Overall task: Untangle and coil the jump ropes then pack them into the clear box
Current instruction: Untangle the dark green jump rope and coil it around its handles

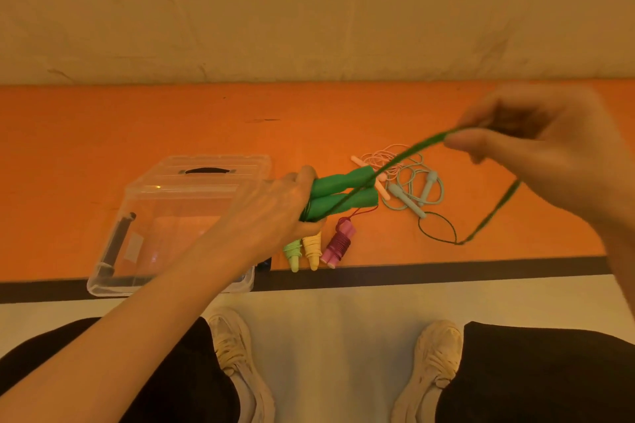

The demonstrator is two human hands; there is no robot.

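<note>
with your left hand (285,203) gripping both green handles (338,194) above the table beside the clear box (113,247), and your right hand (536,144) pinching the green cord (395,161), wrap even, snug turns, feeding slack smoothly.

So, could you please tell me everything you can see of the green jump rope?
The green rope has two bright green, smooth handles, seemingly plastic, lying side by side and held above the orange table in the left hand. Its thin dark green cord runs up to the right hand, which pinches it, motion-blurred, then drops to a loose loop on the table. A few turns seem wound by the left grip.
</note>
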